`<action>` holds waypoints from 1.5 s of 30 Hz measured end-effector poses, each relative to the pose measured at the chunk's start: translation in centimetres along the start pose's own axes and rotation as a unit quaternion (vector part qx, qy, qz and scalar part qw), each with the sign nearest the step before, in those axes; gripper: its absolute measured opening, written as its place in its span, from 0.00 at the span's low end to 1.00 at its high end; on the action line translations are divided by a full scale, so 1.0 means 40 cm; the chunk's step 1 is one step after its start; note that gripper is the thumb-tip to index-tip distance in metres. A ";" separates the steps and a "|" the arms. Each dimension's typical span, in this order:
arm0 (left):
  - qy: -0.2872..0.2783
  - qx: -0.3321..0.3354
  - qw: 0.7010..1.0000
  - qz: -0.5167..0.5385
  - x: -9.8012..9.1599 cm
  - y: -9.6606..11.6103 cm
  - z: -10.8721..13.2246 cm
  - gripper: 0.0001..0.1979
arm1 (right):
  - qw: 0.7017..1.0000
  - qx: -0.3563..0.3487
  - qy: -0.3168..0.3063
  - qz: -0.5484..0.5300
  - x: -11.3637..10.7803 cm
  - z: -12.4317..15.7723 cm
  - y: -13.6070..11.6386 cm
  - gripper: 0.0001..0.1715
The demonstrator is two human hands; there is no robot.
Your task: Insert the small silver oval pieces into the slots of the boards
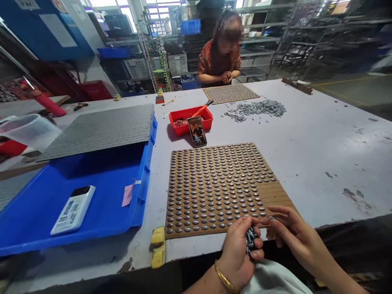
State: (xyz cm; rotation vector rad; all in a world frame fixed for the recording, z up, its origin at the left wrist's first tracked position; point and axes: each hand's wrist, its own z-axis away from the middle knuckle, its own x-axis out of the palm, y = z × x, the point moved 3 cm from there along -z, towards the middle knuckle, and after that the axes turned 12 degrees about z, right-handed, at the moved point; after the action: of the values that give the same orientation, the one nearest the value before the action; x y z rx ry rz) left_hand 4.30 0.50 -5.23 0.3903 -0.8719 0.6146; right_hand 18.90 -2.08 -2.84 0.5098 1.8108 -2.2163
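Observation:
A brown slotted board [272, 194] lies in front of me, with rows of small shiny oval metal pieces [211, 188] standing on it. Bare slots show at its right near corner. My left hand [240, 253], with a gold bangle at the wrist, is closed around a handful of the same metal pieces [250, 240] just off the board's near edge. Close beside it, my right hand [290, 230] pinches what looks like one small metal piece between thumb and forefinger, over the board's near right corner; the fingers mostly cover it.
A blue tray [145, 179] on the left holds a white box [73, 210] and carries grey boards [101, 126]. A phone [197, 131] leans on a red bin [208, 122]. Farther back lie a loose pile of metal pieces [263, 108] and another board [231, 93], before a co-worker [219, 61].

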 end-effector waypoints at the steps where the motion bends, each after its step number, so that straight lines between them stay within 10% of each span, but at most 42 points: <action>1: -0.001 0.009 1.000 -0.013 0.003 -0.005 0.002 0.12 | 0.999 -0.037 0.001 0.041 -0.008 -0.003 0.004 0.20; 10: 0.034 0.042 0.993 -0.106 0.046 -0.055 -0.016 0.17 | 0.926 -0.331 -0.015 0.182 -0.051 -0.044 -0.014 0.14; 27: 0.087 0.023 0.978 -0.190 0.071 -0.081 -0.034 0.12 | 0.955 -0.247 -0.127 0.105 -0.130 -0.059 0.025 0.10; 31: 0.102 0.015 0.983 -0.155 0.056 -0.073 -0.014 0.13 | 0.961 -0.231 -0.066 0.135 -0.151 -0.084 0.058 0.09; 45: 0.058 -0.042 0.982 -0.174 0.030 -0.092 0.013 0.11 | 0.874 -0.370 -0.057 0.309 -0.098 -0.088 0.082 0.12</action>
State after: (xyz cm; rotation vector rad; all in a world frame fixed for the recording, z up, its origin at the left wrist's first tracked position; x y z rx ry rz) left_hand 6.94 -2.17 -4.21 0.4152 -0.6950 0.2729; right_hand 24.18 0.53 -4.81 0.6401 1.8925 -1.0124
